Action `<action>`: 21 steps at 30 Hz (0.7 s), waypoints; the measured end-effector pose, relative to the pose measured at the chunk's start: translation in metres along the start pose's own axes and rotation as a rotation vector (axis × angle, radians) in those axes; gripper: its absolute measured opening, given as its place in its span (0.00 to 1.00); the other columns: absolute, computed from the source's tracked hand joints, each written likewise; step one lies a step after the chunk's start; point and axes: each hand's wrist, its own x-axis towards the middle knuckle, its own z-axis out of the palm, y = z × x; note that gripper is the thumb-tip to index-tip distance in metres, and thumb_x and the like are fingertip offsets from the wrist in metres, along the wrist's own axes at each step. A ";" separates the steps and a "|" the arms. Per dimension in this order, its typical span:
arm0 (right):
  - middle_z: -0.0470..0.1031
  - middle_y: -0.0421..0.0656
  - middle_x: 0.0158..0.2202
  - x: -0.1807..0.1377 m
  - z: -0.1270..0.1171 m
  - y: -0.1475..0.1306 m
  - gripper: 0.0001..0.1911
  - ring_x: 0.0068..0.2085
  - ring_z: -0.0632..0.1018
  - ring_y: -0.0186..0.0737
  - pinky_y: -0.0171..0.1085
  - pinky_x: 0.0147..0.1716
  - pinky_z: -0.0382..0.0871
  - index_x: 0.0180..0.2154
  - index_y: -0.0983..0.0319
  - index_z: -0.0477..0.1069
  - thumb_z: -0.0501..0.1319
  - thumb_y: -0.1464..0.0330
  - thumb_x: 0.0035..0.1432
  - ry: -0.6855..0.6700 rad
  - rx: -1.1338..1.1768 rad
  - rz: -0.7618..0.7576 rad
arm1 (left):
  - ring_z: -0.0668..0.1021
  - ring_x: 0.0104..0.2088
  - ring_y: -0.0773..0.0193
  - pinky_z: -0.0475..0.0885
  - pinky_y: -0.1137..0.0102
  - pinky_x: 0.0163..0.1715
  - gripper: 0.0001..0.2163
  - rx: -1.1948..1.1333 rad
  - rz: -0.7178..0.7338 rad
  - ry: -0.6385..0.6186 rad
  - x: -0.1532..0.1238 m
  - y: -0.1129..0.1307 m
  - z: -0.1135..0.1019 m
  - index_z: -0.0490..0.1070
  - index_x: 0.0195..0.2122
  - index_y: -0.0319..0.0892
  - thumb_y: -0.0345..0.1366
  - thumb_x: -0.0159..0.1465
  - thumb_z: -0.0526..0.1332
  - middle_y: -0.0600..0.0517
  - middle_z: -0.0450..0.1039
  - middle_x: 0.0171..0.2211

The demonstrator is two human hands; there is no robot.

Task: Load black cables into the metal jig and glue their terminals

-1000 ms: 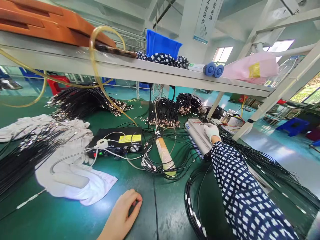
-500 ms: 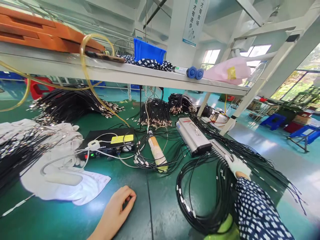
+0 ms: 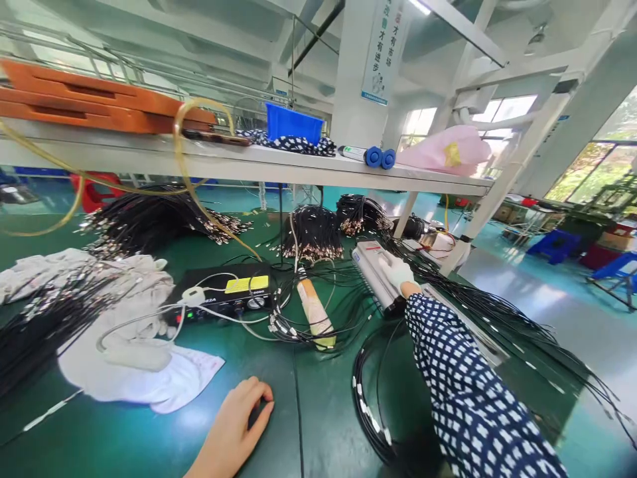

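Observation:
My bare left hand rests on the green tabletop, fingers loosely curled and thumb apart, with nothing in it. My right hand, in a white glove with a patterned sleeve behind it, lies over the top of a silver metal box with a black end. It covers the box's small handle; whether the fingers grip it is hidden. Nearer me, a coil of black cables with white tags is partly hidden by the sleeve. A tape-wrapped stick-like piece lies among thin cables between my hands.
A black control box with lit indicators stands left, beside white cloth and a cable bundle. More bundles lie at the back. A white shelf crosses above. A flat metal strip lies right of my sleeve.
My right hand has moved left and away from me, from the metal strip onto the silver box. My left hand stays about where it was. The view has tilted slightly upward.

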 end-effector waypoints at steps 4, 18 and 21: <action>0.76 0.47 0.55 0.021 0.005 -0.008 0.25 0.51 0.78 0.50 0.45 0.52 0.71 0.60 0.54 0.69 0.51 0.57 0.65 -0.016 0.025 0.014 | 0.74 0.32 0.61 0.70 0.67 0.35 0.10 -0.024 -0.042 0.016 0.002 0.004 -0.001 0.68 0.32 0.44 0.37 0.69 0.52 0.51 0.70 0.31; 0.73 0.49 0.55 0.057 0.012 0.004 0.20 0.52 0.76 0.46 0.52 0.54 0.70 0.55 0.60 0.70 0.58 0.57 0.67 -0.025 0.008 -0.031 | 0.74 0.32 0.60 0.71 0.67 0.34 0.10 -0.086 -0.109 0.015 0.003 0.010 -0.007 0.69 0.31 0.44 0.37 0.68 0.53 0.51 0.71 0.30; 0.75 0.49 0.55 0.058 0.004 0.017 0.24 0.52 0.77 0.44 0.48 0.54 0.70 0.58 0.61 0.67 0.54 0.54 0.68 -0.021 -0.013 -0.017 | 0.74 0.32 0.60 0.71 0.67 0.34 0.11 -0.096 -0.103 0.006 0.004 0.011 -0.007 0.69 0.32 0.44 0.37 0.69 0.52 0.51 0.70 0.30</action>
